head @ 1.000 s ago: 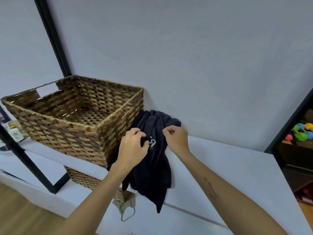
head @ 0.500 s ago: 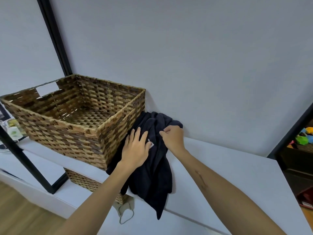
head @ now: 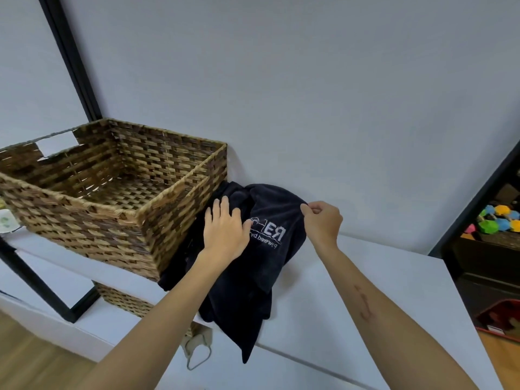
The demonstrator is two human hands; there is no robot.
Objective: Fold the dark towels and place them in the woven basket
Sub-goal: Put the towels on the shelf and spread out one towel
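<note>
A dark navy towel [head: 253, 280] with white stitched lettering lies bunched on the white counter [head: 380, 305], against the right side of the woven basket [head: 118, 220], one corner hanging over the counter's front edge. My left hand [head: 225, 233] rests flat on the towel's left part, fingers straight. My right hand [head: 322, 223] pinches the towel's upper right edge between thumb and fingers. The basket's inside shows only its woven bottom.
A grey wall runs close behind the counter. A black frame post [head: 70, 57] stands left of the basket. A second woven basket [head: 123, 301] sits on the shelf below. A face mask [head: 197, 347] hangs under the counter edge. Coloured toys [head: 498, 218] lie on a dark shelf at right.
My left hand went from gripping the towel to lying flat on it. My right hand pulled the towel's edge to the right, spreading it and uncovering the lettering.
</note>
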